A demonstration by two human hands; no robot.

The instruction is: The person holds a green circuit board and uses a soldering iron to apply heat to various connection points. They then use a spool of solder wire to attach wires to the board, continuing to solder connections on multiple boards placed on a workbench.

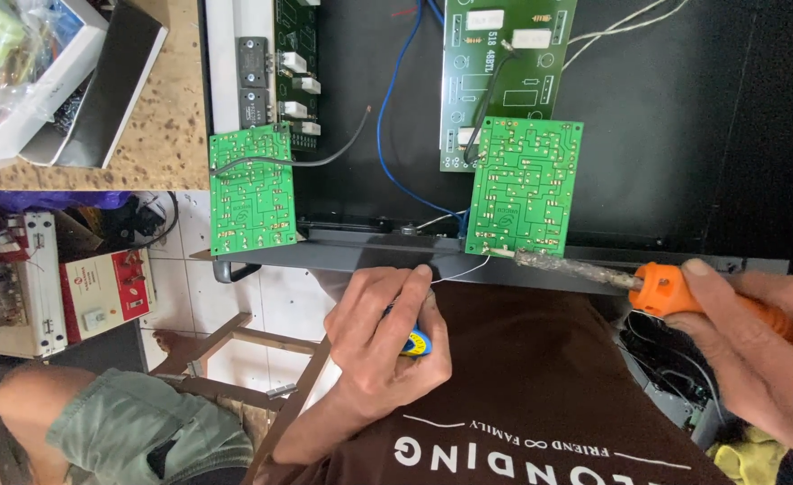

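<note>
My right hand (756, 337) grips an orange-handled soldering iron (661, 287). Its crusted metal tip reaches left to the lower left corner of a green circuit board (524, 184) that stands at the front edge of a black metal chassis (684, 126). My left hand (385, 332) is closed around a small blue and yellow solder spool (415, 342). A thin solder wire (464, 269) runs from that hand up to the same corner of the board, meeting the iron's tip.
A second green board (251, 190) with a black lead stands at the chassis's left front. A larger dark green board (504, 63) and blue wires (387, 108) lie inside. A white box (28, 81) of parts sits on the wooden bench at the left. Below are a wooden stool (234, 359) and a tiled floor.
</note>
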